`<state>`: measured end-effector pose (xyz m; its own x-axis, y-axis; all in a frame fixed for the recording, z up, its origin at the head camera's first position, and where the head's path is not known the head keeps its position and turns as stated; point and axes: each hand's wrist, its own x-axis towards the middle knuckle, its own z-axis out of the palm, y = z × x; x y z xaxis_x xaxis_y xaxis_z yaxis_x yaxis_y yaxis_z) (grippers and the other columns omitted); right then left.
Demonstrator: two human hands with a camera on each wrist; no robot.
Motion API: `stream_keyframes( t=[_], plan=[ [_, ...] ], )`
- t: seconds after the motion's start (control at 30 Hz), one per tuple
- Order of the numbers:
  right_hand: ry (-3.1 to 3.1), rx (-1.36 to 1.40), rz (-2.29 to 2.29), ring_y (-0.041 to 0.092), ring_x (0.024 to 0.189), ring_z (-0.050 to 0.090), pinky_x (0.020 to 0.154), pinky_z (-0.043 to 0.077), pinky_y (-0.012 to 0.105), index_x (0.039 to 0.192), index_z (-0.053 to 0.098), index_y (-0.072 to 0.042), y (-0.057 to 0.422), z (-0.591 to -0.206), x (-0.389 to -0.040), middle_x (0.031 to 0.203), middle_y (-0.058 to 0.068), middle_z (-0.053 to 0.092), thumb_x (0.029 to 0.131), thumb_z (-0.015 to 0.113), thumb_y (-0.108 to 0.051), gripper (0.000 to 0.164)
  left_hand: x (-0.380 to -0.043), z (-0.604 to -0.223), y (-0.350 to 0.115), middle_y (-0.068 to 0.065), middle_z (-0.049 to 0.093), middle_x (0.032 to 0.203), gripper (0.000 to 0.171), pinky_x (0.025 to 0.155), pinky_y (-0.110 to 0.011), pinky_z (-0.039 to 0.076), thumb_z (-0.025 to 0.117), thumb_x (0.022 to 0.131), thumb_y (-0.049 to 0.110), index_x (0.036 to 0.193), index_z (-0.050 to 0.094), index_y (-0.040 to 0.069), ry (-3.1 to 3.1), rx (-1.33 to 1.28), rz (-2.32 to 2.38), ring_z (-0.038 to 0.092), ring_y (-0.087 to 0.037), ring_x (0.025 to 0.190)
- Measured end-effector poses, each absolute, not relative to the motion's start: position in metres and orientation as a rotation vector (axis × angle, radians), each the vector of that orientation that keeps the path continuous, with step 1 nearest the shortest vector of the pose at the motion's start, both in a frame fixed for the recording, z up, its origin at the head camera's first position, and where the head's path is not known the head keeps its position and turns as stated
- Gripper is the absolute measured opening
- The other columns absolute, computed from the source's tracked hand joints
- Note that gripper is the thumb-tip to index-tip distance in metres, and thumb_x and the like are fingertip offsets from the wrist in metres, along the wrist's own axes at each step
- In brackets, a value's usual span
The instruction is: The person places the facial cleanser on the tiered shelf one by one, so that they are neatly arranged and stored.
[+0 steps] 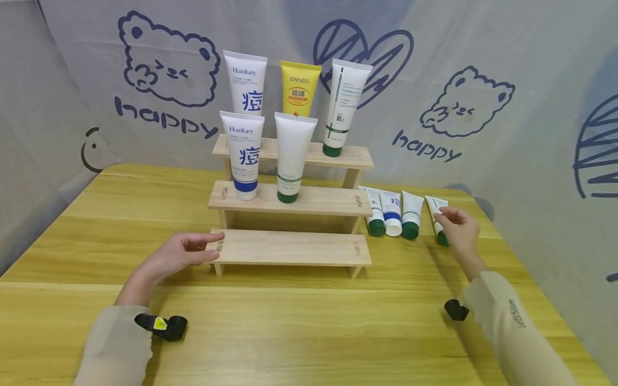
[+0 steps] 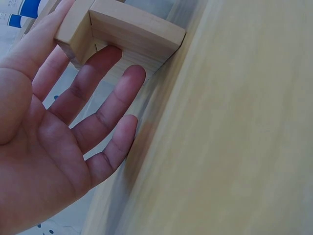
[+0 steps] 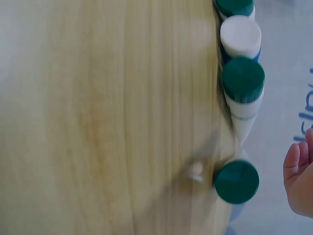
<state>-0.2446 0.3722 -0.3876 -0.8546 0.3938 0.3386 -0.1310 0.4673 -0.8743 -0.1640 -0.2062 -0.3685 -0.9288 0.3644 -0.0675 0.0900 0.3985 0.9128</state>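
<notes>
My left hand [image 1: 181, 252] grips the left end of the lowest shelf of a three-tier wooden display stand [image 1: 289, 246], thumb at the front edge, index finger across the end. In the left wrist view the other fingers [image 2: 110, 107] spread loosely beside the shelf's leg. At the right, my right hand [image 1: 458, 230] pinches a white squeeze tube with a green cap [image 1: 438, 214], fingertips on its body. Its cap shows in the right wrist view, with only part of the hand at the edge. A white green-capped tube [image 1: 412, 214] lies just left of it.
A blue-banded tube [image 1: 392, 214] and another green-capped tube [image 1: 374, 212] lie beside the stand. Two white tubes stand on the middle shelf; two white tubes and a yellow tube [image 1: 300, 88] occupy the top. Behind the wooden table [image 1: 309, 332] hangs a printed cloth [image 1: 270, 21].
</notes>
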Motion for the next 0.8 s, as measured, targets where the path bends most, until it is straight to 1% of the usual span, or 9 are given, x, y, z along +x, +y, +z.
stream_keyframes(
  t=[0.07, 0.13, 0.2, 0.27, 0.33, 0.47, 0.57, 0.63, 0.8],
  plan=[
    [-2.229, -0.246, 1.343, 0.005, 0.073, 0.052, 0.06, 0.042, 0.013, 0.094, 0.065, -0.01, 0.387, -0.401, -0.255, 0.08, -0.007, 0.059, 0.077, 0.071, -0.031, 0.027, -0.164, -0.368, -0.206, -0.023, 0.032, 0.138, 0.052, 0.076, -0.034, 0.04, 0.062, 0.085, 0.027, 0.129, 0.047, 0.003, 2.406, 0.407, 1.54, 0.037, -0.031, 0.107],
    [-2.255, -0.307, 1.295, 0.009, 0.077, 0.051, 0.063, 0.041, 0.014, 0.096, 0.064, -0.009, 0.394, -0.407, -0.26, 0.085, -0.003, 0.058, 0.077, 0.07, -0.035, 0.033, -0.164, -0.368, -0.207, -0.023, 0.032, 0.138, 0.052, 0.076, -0.034, 0.04, 0.062, 0.085, 0.027, 0.129, 0.047, 0.003, 2.403, 0.408, 1.54, 0.037, -0.031, 0.108],
    [-2.274, -0.34, 1.274, 0.008, 0.079, 0.048, 0.063, 0.04, 0.013, 0.098, 0.064, -0.012, 0.401, -0.413, -0.263, 0.089, -0.003, 0.057, 0.076, 0.068, -0.04, 0.036, -0.163, -0.367, -0.207, -0.023, 0.031, 0.138, 0.052, 0.079, -0.036, 0.039, 0.062, 0.085, 0.027, 0.129, 0.047, 0.003, 2.404, 0.408, 1.536, 0.036, -0.034, 0.112],
    [-2.275, -0.385, 1.279, 0.009, 0.079, 0.047, 0.063, 0.039, 0.015, 0.1, 0.064, -0.011, 0.402, -0.413, -0.261, 0.091, -0.003, 0.056, 0.076, 0.069, -0.041, 0.039, -0.163, -0.367, -0.206, -0.022, 0.031, 0.138, 0.053, 0.083, -0.039, 0.039, 0.061, 0.085, 0.028, 0.129, 0.047, 0.003, 2.406, 0.408, 1.532, 0.035, -0.036, 0.116],
    [-2.285, -0.423, 1.273, 0.007, 0.081, 0.045, 0.066, 0.037, 0.015, 0.103, 0.065, -0.012, 0.404, -0.412, -0.26, 0.093, -0.005, 0.056, 0.075, 0.069, -0.042, 0.04, -0.163, -0.367, -0.206, -0.022, 0.031, 0.138, 0.053, 0.087, -0.044, 0.037, 0.061, 0.085, 0.028, 0.129, 0.047, 0.003, 2.404, 0.409, 1.532, 0.032, -0.039, 0.12],
    [-2.304, -0.428, 1.302, 0.007, 0.086, 0.042, 0.075, 0.034, 0.019, 0.111, 0.064, -0.01, 0.397, -0.403, -0.249, 0.099, -0.005, 0.054, 0.077, 0.07, -0.034, 0.042, -0.163, -0.367, -0.206, -0.022, 0.03, 0.139, 0.053, 0.09, -0.048, 0.034, 0.061, 0.086, 0.028, 0.129, 0.046, 0.002, 2.396, 0.412, 1.538, 0.028, -0.041, 0.123],
    [-2.351, -0.424, 1.368, 0.015, 0.099, 0.041, 0.086, 0.032, 0.026, 0.119, 0.057, -0.002, 0.385, -0.387, -0.235, 0.114, 0.005, 0.05, 0.081, 0.066, -0.024, 0.046, -0.164, -0.368, -0.206, -0.022, 0.03, 0.138, 0.053, 0.09, -0.048, 0.034, 0.061, 0.086, 0.028, 0.129, 0.046, 0.002, 2.397, 0.417, 1.535, 0.028, -0.041, 0.123],
    [-2.393, -0.427, 1.409, 0.023, 0.109, 0.038, 0.091, 0.031, 0.033, 0.124, 0.051, 0.002, 0.377, -0.377, -0.225, 0.124, 0.014, 0.044, 0.083, 0.063, -0.022, 0.049, -0.164, -0.368, -0.206, -0.022, 0.03, 0.139, 0.053, 0.091, -0.048, 0.033, 0.06, 0.086, 0.028, 0.129, 0.046, 0.002, 2.397, 0.418, 1.534, 0.028, -0.041, 0.123],
    [-2.448, -0.512, 1.515, 0.03, 0.121, 0.028, 0.092, 0.032, 0.033, 0.13, 0.044, -0.001, 0.371, -0.366, -0.215, 0.135, 0.022, 0.031, 0.083, 0.062, -0.023, 0.056, -0.164, -0.368, -0.206, -0.022, 0.029, 0.139, 0.053, 0.093, -0.051, 0.03, 0.06, 0.086, 0.027, 0.13, 0.045, 0.001, 2.388, 0.419, 1.54, 0.025, -0.042, 0.124]
  ],
)
